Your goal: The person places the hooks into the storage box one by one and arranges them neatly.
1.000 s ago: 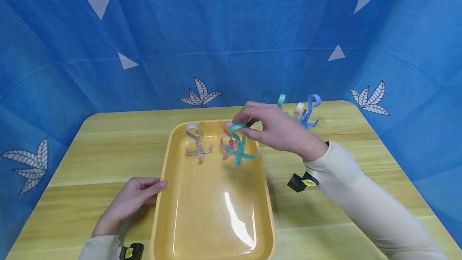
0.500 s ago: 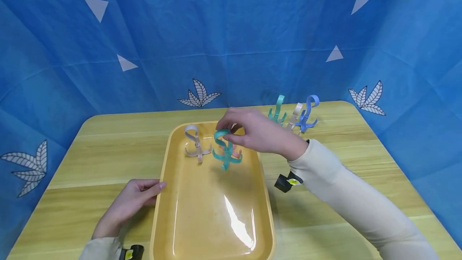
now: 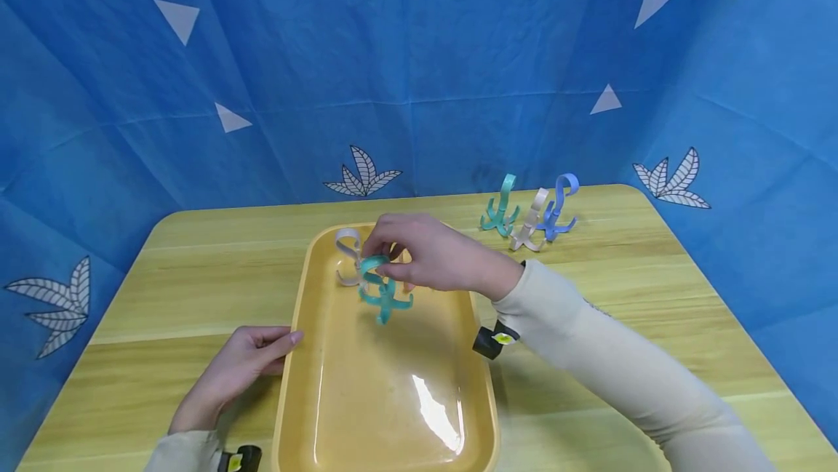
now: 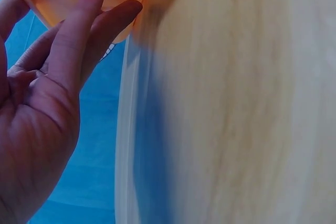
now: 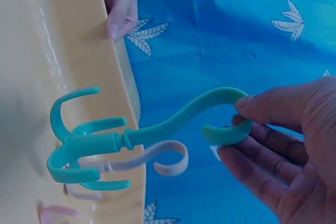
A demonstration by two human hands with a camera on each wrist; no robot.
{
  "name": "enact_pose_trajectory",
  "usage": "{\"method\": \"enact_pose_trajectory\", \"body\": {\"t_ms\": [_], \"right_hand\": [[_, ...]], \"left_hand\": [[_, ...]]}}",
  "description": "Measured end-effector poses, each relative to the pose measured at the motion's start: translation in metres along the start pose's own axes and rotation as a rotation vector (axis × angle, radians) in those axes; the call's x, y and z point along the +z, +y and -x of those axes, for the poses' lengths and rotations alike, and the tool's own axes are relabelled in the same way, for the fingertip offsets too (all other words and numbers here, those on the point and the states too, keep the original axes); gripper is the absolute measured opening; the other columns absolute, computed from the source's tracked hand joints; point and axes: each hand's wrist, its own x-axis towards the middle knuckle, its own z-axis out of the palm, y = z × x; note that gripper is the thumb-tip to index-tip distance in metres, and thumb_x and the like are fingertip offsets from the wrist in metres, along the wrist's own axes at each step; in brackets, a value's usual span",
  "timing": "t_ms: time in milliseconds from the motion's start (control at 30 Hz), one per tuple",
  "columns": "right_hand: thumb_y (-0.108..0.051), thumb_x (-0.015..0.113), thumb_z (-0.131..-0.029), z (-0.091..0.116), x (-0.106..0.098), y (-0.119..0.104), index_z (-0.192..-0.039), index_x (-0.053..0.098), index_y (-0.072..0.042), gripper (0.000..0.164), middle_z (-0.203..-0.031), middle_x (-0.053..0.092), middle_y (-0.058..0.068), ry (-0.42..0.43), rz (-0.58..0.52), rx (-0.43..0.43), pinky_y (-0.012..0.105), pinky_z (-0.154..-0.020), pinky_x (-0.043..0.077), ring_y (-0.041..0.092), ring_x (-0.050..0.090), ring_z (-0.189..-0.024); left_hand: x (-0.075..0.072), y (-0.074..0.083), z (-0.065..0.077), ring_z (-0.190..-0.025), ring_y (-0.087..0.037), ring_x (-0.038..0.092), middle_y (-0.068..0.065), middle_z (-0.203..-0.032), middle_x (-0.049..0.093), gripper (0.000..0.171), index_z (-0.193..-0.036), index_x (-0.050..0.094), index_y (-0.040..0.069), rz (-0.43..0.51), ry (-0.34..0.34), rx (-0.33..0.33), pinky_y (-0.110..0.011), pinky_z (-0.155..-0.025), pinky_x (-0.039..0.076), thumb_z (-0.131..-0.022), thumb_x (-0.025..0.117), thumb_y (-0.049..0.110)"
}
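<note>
My right hand (image 3: 428,250) pinches a teal multi-prong hanging hook (image 5: 168,124) by its curved top, thumb against fingers. This hook hangs upright over the yellow tray (image 3: 386,385), its prongs spread below. Behind it in the tray stands a pale hook (image 3: 347,239), partly covered by my hand and the teal hook. A pink hook (image 5: 58,211) in the tray is nearly all hidden behind the right hand in the head view. At the tray's left side my left hand (image 3: 236,366) holds the rim, thumb on top and fingers against the outer wall.
On the wooden table (image 3: 196,276), right of the tray near the back edge, stand a green hook (image 3: 501,210), a whitish hook (image 3: 529,228) and a blue hook (image 3: 556,214) close together. A blue patterned cloth (image 3: 406,57) hangs behind and at both sides.
My right hand has carried the teal hook leftward across the tray and a little nearer, from the pink hook to just in front of the pale one. The left hand stays put.
</note>
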Motion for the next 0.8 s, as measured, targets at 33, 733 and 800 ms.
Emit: {"method": "enact_pose_trajectory", "body": {"t_ms": [33,733,800], "right_hand": [[-0.006,0.07,-0.091,-0.001,0.002,-0.001,-0.105,0.07,-0.01,0.015,-0.098,0.061,-0.006,-0.004,0.006,-0.006,0.021,-0.081,0.052,0.003,0.061,-0.089],[-0.001,0.067,-0.091,-0.015,0.035,0.003,-0.105,0.069,-0.007,0.016,-0.102,0.06,-0.001,-0.066,-0.004,-0.041,0.02,-0.085,0.05,0.009,0.059,-0.093],[-0.001,0.067,-0.09,-0.015,0.038,0.005,-0.105,0.069,-0.007,0.016,-0.102,0.06,-0.001,-0.063,0.001,-0.054,0.019,-0.085,0.049,0.009,0.06,-0.094]], "left_hand": [[0.0,0.0,0.0,-0.111,-0.027,0.061,-0.03,-0.13,0.055,0.048,-0.127,0.052,-0.019,-0.004,0.003,-0.001,-0.036,-0.083,0.056,-0.1,0.06,0.02],[-0.003,0.0,0.0,-0.097,-0.017,0.067,-0.027,-0.121,0.061,0.048,-0.126,0.052,-0.021,0.056,-0.024,0.012,-0.037,-0.081,0.057,-0.1,0.06,0.019],[-0.003,0.0,-0.001,-0.096,-0.018,0.067,-0.027,-0.12,0.061,0.048,-0.126,0.052,-0.021,0.063,-0.013,0.002,-0.037,-0.08,0.057,-0.1,0.061,0.018]]}}
